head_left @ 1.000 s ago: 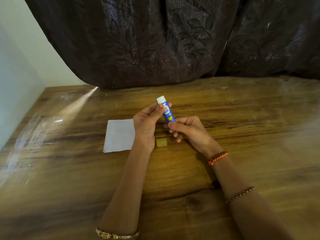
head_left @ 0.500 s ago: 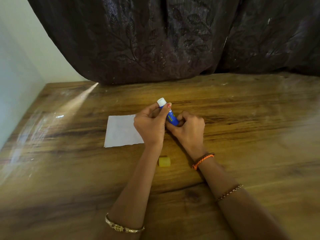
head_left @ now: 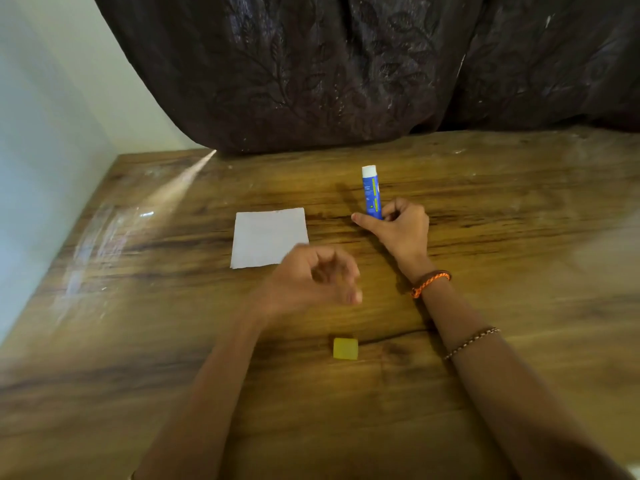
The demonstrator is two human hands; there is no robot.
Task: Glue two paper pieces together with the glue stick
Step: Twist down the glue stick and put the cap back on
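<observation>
A blue glue stick (head_left: pixel 371 194) with its white end up stands upright on the wooden table (head_left: pixel 519 209). My right hand (head_left: pixel 398 230) grips its lower part. My left hand (head_left: pixel 311 282) hovers blurred above the table, fingers curled and apart, holding nothing, and overlaps the near right corner of a white square of paper (head_left: pixel 268 237) lying flat. A small yellow cap (head_left: pixel 345 348) lies on the table nearer to me, between my forearms. I see only one paper piece.
A dark leaf-patterned curtain (head_left: pixel 346 71) hangs along the table's far edge. A pale wall (head_left: pixel 41 133) runs along the left side of the table.
My left hand let go of the glue stick and moved back toward me. My right hand carried the stick right and stood it upright on the table.
</observation>
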